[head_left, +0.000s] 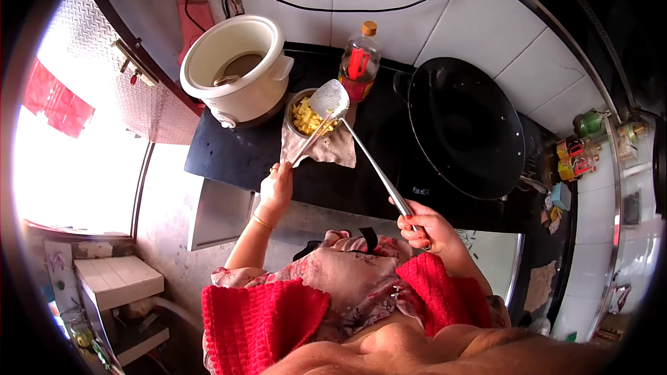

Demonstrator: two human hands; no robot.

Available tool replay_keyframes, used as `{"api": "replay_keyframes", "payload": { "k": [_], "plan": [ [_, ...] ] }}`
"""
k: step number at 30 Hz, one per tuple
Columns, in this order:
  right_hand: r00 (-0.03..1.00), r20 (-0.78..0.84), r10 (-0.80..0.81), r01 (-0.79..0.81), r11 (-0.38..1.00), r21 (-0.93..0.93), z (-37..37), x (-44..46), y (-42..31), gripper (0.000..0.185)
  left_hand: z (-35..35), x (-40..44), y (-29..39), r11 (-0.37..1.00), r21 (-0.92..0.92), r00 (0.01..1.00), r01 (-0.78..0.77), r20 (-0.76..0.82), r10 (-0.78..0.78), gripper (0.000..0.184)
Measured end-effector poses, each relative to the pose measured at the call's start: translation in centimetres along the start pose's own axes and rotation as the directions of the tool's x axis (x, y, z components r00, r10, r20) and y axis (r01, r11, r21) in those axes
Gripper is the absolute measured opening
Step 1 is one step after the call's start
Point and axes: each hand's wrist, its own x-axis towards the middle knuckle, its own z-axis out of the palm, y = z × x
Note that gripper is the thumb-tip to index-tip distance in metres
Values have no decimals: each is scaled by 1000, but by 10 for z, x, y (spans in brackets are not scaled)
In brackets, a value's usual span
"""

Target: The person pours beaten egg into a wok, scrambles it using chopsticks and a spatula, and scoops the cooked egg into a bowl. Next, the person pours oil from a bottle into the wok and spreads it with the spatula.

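Observation:
My left hand is closed round a pair of chopsticks, whose tips reach over a bowl of yellow food pieces. In my right hand is the handle of a long metal spatula. Its broad head is tilted over the bowl's right side, close to the chopstick tips. Under the bowl lies a beige cloth on the black counter. The spatula head hides part of the bowl.
A white electric pot stands left of the bowl. Behind the bowl is a bottle with an orange cap. A large black wok sits to the right, with more bottles beyond. A black cable runs along the tiled wall.

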Motion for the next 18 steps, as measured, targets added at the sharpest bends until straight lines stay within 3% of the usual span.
{"api": "replay_keyframes", "payload": {
  "k": [4,11,16,18],
  "plan": [
    [1000,17,-14,14,1000,-19,4,-8,1,49,5,12,-6,1000,23,998,-17,-67,19,13],
    [998,41,-45,45,999,0,0,-15,2,49,5,26,-11,985,168,997,-49,-54,59,12],
    [1000,11,-25,25,999,37,1,-19,3,48,7,34,-21,989,125,993,80,-92,-69,12],
    [1000,8,-30,29,998,62,0,-19,3,48,9,32,-20,996,87,995,18,-96,-10,12]
  ]
}}
